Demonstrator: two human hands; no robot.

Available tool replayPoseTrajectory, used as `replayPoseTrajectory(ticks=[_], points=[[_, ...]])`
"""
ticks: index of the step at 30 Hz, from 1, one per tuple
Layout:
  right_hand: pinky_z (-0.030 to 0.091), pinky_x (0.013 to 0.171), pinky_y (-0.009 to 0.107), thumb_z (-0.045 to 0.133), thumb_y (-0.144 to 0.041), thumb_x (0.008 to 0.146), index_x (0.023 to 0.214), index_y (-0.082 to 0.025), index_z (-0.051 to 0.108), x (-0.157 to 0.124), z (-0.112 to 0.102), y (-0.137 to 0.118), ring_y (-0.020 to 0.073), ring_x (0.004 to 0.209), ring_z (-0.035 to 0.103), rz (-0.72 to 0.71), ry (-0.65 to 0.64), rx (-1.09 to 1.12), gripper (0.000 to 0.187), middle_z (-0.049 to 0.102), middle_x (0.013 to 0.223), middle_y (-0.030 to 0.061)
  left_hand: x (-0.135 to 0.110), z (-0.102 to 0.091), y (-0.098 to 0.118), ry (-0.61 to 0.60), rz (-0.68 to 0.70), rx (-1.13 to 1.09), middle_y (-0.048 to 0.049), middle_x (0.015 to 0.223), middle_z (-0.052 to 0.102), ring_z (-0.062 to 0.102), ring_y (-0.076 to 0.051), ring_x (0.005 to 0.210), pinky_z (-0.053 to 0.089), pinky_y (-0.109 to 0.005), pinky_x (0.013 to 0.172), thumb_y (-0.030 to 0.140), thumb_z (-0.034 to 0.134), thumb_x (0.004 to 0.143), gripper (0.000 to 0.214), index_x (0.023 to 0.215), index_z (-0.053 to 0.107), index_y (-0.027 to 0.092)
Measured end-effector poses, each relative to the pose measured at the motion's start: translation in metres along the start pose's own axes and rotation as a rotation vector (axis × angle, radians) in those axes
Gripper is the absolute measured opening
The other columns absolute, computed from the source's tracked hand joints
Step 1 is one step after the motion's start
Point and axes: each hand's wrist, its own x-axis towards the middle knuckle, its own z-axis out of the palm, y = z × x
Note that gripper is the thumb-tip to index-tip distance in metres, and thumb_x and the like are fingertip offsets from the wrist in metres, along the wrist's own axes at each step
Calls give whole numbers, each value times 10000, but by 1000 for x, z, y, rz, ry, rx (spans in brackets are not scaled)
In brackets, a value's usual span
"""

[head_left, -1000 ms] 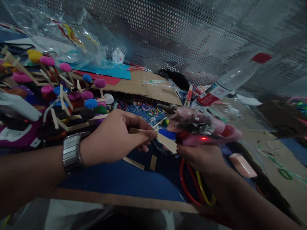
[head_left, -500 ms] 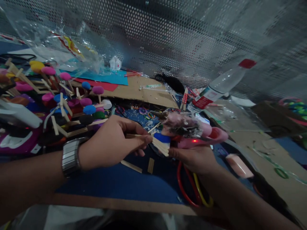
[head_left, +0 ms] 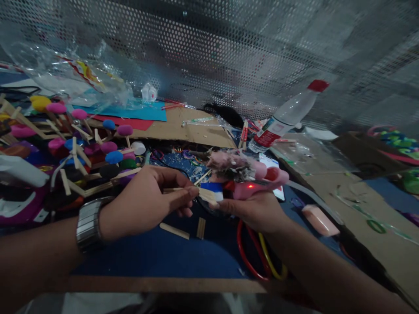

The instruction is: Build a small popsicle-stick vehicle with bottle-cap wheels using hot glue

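Note:
My left hand, with a metal watch on the wrist, pinches a small bundle of wooden sticks between thumb and fingers. My right hand grips a pink glue gun with a red light on; its body is crusted with dried glue and its tip points left. The ends of the sticks meet the right hand's fingertips beside a blue and white piece. Both hands hover over a dark blue mat.
A structure of sticks and coloured foam balls stands at left. Loose sticks lie on the mat. Red and yellow cords run under my right wrist. A clear bottle, cardboard, plastic bags and a perforated metal wall lie behind.
Both hands and the glue gun have drifted left and slightly down in the view. The sticks stay pinched in my left hand against the right fingertips.

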Motion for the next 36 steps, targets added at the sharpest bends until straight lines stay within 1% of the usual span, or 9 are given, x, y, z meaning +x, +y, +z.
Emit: replayPoseTrajectory(ticks=[2, 4, 7, 10, 13, 16, 26, 30, 36], points=[[608, 910, 417, 918, -414, 634, 963, -263, 764, 2, 2, -2, 273, 922, 752, -1, 23, 65, 393, 791, 917, 23, 1, 0, -1, -37, 11, -31, 4, 598, 713, 675, -96, 572, 533, -144, 558, 228, 860, 723, 190, 682, 702, 132], [609, 666, 342, 918, -425, 626, 962, -225, 758, 4, 4, -4, 205, 653, 698, 63, 25, 155, 422, 738, 725, -2, 1, 0, -1, -66, 13, -55, -4, 620, 714, 687, -101, 586, 546, -158, 570, 235, 844, 745, 200, 671, 698, 121], [437, 430, 240, 930, -414, 600, 1015, -176, 755, 9, 8, -7, 117, 451, 530, 180, 1, 332, 509, 628, 557, -48, -1, 2, 0, -84, -16, -67, -15, 642, 716, 690, -100, 587, 546, -170, 571, 261, 788, 812, 212, 682, 710, 112], [389, 419, 213, 942, -374, 576, 1068, -162, 732, 13, 12, -6, 106, 471, 529, 227, -1, 444, 575, 630, 567, -49, -3, 4, -1, -74, -63, -120, -1, 609, 698, 676, -105, 560, 529, -172, 545, 287, 848, 741, 225, 681, 714, 117], [356, 411, 210, 921, -400, 610, 1016, -164, 718, 15, 14, -5, 91, 440, 497, 235, -6, 461, 511, 618, 540, -52, -1, 5, -4, -31, -64, -167, 18, 557, 656, 617, -93, 486, 498, -173, 484, 305, 908, 645, 278, 644, 702, 118], [342, 407, 216, 905, -432, 632, 904, -173, 695, 16, 17, -3, 88, 421, 486, 243, 16, 451, 430, 619, 524, -42, 2, 5, -8, 37, -35, -216, 26, 542, 636, 602, -89, 475, 466, -161, 442, 285, 904, 649, 277, 613, 679, 126], [278, 400, 238, 914, -412, 587, 935, -168, 698, 16, 22, -10, 98, 419, 480, 289, 85, 522, 477, 624, 528, -30, 8, 7, -9, 154, -42, -283, 26, 510, 613, 636, -96, 456, 440, -137, 392, 182, 785, 804, 310, 563, 598, 126], [295, 406, 237, 919, -465, 580, 893, -184, 698, 15, 25, -11, 97, 420, 476, 299, 110, 522, 475, 629, 531, -20, 6, 8, -8, 157, -89, -304, 33, 460, 570, 625, -103, 412, 464, -159, 396, 167, 717, 883, 372, 547, 562, 133], [338, 400, 229, 937, -416, 543, 877, -214, 729, 17, 25, -8, 113, 469, 502, 311, 201, 566, 442, 631, 581, -15, 8, 5, -9, 215, -102, -339, -3, 506, 632, 628, -100, 412, 456, -161, 384, 159, 649, 944, 356, 594, 592, 123]])
